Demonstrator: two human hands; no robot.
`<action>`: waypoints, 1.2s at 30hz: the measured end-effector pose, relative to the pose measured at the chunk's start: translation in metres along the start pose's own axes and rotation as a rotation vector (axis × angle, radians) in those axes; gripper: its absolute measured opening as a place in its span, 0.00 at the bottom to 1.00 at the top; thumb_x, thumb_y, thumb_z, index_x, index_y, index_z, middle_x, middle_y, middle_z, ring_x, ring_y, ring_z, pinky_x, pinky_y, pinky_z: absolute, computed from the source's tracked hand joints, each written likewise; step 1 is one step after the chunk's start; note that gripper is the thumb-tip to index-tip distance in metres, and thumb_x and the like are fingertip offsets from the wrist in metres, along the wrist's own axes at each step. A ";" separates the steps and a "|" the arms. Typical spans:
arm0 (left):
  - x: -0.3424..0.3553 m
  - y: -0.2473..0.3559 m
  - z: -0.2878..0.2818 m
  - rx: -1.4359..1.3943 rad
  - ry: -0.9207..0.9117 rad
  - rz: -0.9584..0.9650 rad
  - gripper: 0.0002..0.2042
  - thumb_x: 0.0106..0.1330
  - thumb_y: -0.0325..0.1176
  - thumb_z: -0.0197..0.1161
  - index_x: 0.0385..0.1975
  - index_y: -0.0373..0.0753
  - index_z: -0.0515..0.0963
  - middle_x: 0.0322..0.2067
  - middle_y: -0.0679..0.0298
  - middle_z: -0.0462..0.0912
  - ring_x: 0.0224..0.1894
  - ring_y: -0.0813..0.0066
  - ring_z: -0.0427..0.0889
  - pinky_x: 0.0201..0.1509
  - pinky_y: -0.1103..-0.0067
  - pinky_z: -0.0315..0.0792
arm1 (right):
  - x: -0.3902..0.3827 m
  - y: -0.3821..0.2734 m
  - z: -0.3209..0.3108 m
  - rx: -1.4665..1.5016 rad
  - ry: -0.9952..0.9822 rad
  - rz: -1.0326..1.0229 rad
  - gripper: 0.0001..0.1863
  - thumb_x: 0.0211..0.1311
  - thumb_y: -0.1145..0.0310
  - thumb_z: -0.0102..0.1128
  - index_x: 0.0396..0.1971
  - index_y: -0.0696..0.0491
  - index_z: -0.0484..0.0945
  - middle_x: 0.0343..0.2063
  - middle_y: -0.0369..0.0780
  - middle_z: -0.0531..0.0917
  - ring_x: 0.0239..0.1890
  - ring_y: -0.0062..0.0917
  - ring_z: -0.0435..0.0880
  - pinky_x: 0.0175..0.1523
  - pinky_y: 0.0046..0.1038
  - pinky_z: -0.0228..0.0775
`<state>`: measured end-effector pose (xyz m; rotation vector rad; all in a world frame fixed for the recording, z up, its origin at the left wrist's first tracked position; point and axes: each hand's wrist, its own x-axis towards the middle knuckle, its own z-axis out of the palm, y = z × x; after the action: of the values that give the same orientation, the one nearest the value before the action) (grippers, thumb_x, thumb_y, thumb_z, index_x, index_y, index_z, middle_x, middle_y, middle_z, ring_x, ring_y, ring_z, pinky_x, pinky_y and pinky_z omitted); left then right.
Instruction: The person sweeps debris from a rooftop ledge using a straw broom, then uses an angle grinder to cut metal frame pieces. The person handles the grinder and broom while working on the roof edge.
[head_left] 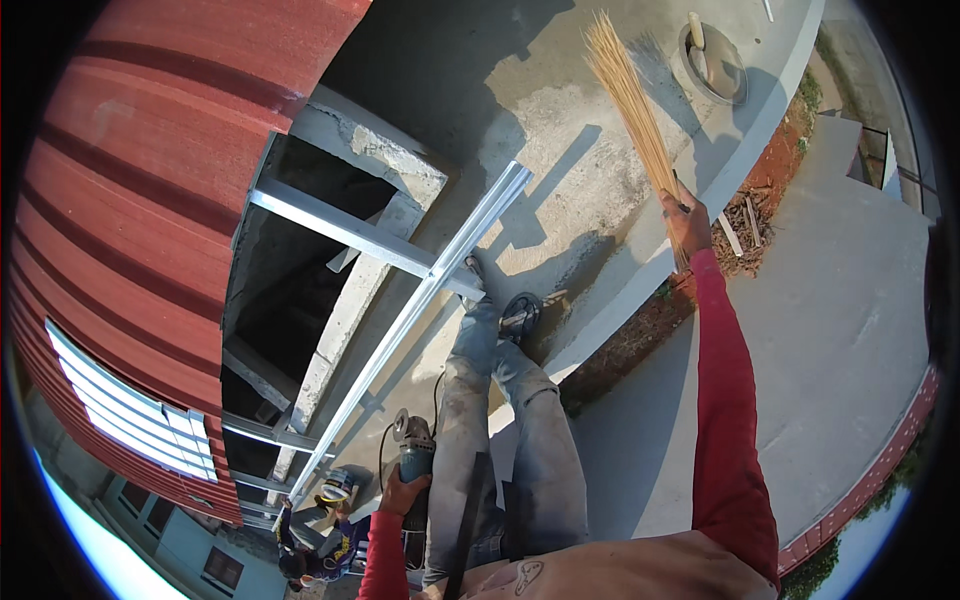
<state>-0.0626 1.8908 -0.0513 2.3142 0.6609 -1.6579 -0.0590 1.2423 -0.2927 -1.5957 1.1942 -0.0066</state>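
My right hand (687, 220) is stretched far out to the right, its fingers closed round the bound end of a stick broom (632, 105). The broom's straw-coloured bristles fan upward over the concrete. Low at the left of my legs, my left hand (403, 492) grips an angle grinder (414, 447) by its dark body. The grinder's disc points up and away from me, and a black cord runs beside it. A long silver metal channel (400, 300) slants past the grinder, crossing a metal purlin (345, 230) near my foot.
Red corrugated roofing (150, 200) fills the left, beside dark openings between concrete beams (340, 330). A round bucket (712, 68) holding a handled tool stands at the far right, near the ledge edge (765, 150). A person in a cap (335, 487) crouches at lower left, close to the channel's end.
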 end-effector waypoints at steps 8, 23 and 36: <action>0.042 0.016 -0.012 -0.169 0.012 0.023 0.38 0.44 0.55 0.71 0.48 0.28 0.75 0.41 0.45 0.82 0.41 0.58 0.82 0.47 0.70 0.74 | -0.075 0.005 0.014 -0.549 -0.178 -0.066 0.26 0.60 0.59 0.62 0.57 0.55 0.74 0.45 0.53 0.82 0.47 0.38 0.84 0.51 0.34 0.74; -0.024 0.076 0.103 -0.019 0.046 -0.143 0.36 0.51 0.50 0.67 0.50 0.23 0.71 0.43 0.36 0.79 0.48 0.40 0.79 0.51 0.62 0.73 | 0.178 -0.053 0.039 -0.322 -0.310 0.261 0.24 0.61 0.58 0.64 0.55 0.49 0.77 0.21 0.40 0.83 0.20 0.21 0.79 0.31 0.23 0.74; -0.024 0.180 0.101 0.106 -0.001 -0.262 0.34 0.52 0.50 0.67 0.48 0.25 0.73 0.43 0.39 0.81 0.46 0.47 0.81 0.50 0.64 0.73 | 0.100 -0.052 0.038 -0.608 -0.677 0.046 0.27 0.57 0.48 0.61 0.55 0.45 0.77 0.47 0.46 0.82 0.50 0.42 0.81 0.55 0.38 0.72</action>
<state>-0.0675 1.6847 -0.0782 2.3835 0.9324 -1.8462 0.0458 1.1968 -0.3246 -1.8574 0.7149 0.9297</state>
